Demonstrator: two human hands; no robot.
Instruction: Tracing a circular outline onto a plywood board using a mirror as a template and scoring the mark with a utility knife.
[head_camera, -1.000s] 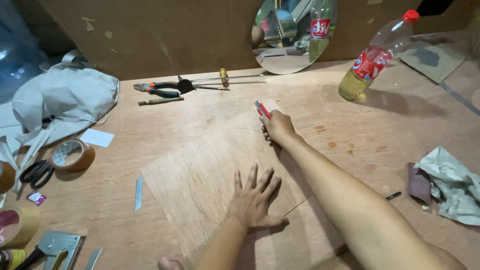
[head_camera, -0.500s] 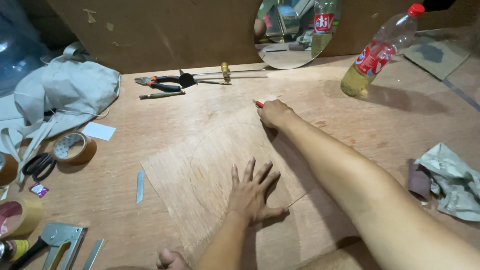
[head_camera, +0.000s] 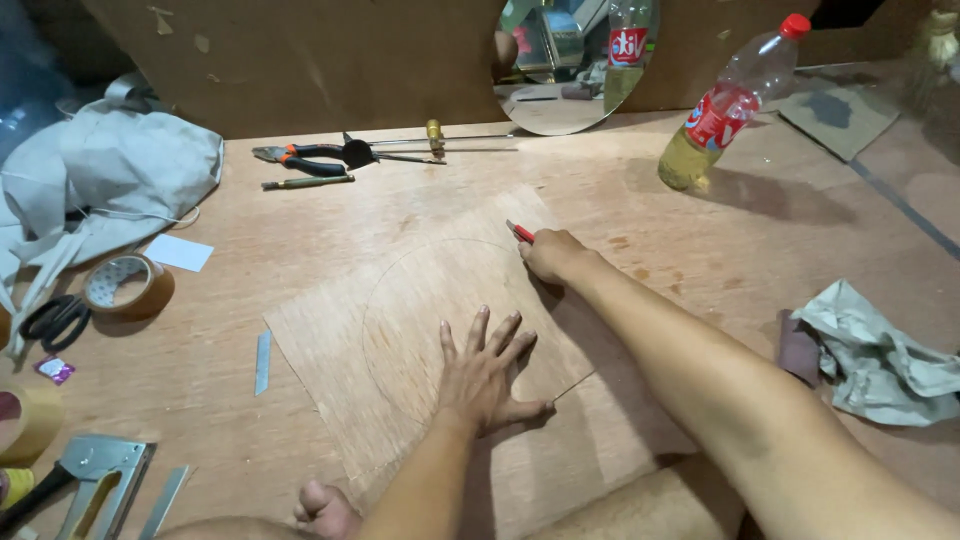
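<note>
Both hands are working: left hand is pressing flat, fingers spread, on the thin plywood sheet; right hand is gripping a red-handled cutter on the scribed circle, seemingly mostly uncut.

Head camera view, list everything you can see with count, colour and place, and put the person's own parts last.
plywood sheet: one, tan, centre, circle line on it
red tool: one, in right hand
pliers: one, orange-black, back
bottle: one, clear, red cap, back right
mirror: one, round, back
tape roll: one, brown, left
scissors: one, black, left
staple gun: one, grey, lower left
left hand: flat on sheet
right hand: grips tool
</note>
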